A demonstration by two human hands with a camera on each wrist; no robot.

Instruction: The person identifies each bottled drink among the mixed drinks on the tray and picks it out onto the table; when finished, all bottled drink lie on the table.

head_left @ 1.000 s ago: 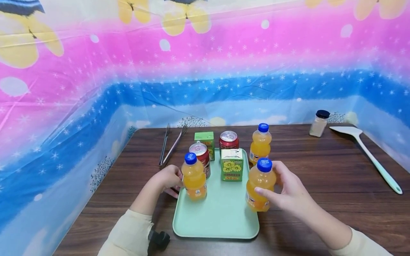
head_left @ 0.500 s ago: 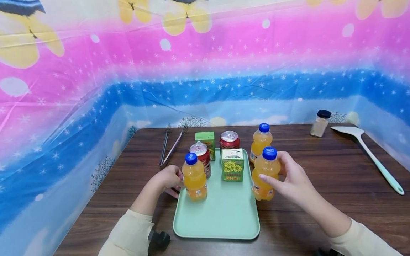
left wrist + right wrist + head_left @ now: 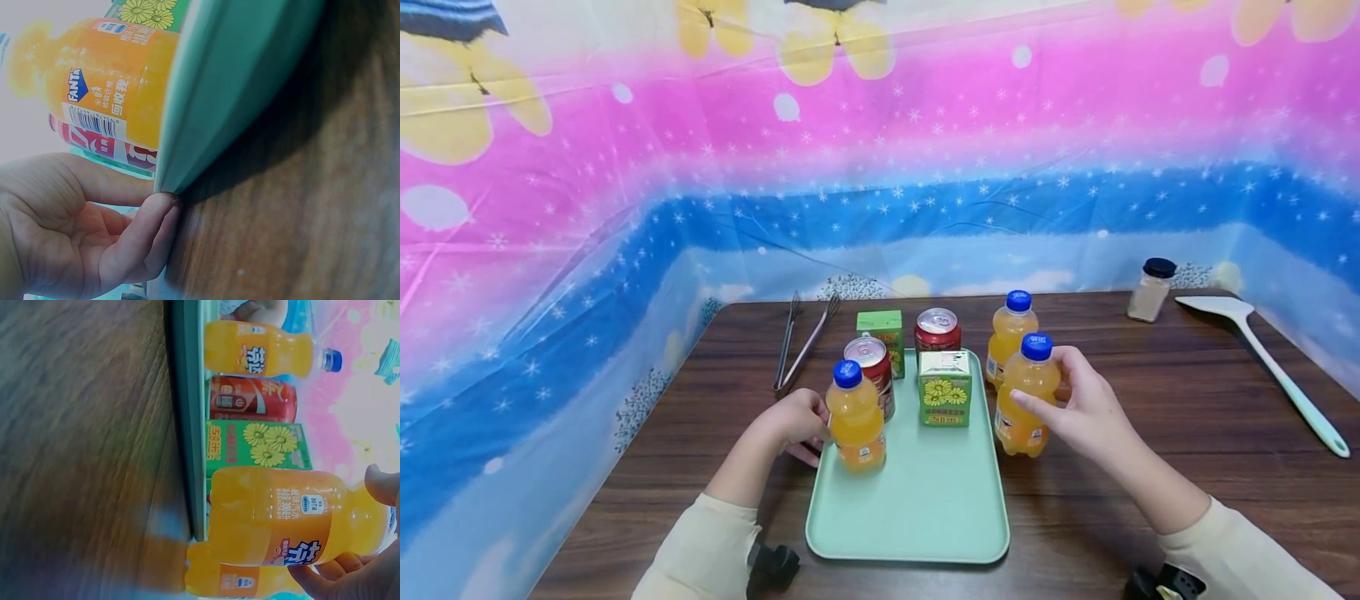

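Note:
My right hand (image 3: 1086, 406) grips an orange soda bottle (image 3: 1025, 408) with a blue cap, just past the right edge of the green tray (image 3: 910, 517). In the right wrist view this held bottle (image 3: 281, 512) is apart from the table. My left hand (image 3: 81, 231) pinches the tray's left rim between thumb and fingers. Beside that hand, another orange soda bottle (image 3: 856, 425) stands upright on the tray. Behind it are a red soda can (image 3: 876, 367) and a green drink carton (image 3: 880, 329). A second carton (image 3: 944, 392) and can (image 3: 937, 325) stand further right.
A third orange soda bottle (image 3: 1006, 337) stands on the table right of the tray, partly behind the held one. Metal tongs (image 3: 801, 346) lie back left. A black-lidded jar (image 3: 1150, 292) and a pale green spatula (image 3: 1273, 371) are at the right. A patterned cloth (image 3: 880, 208) surrounds the table.
My right hand has carried its bottle away from me and slightly right, from over the tray's right edge to beyond it. The left hand and the tray look unmoved.

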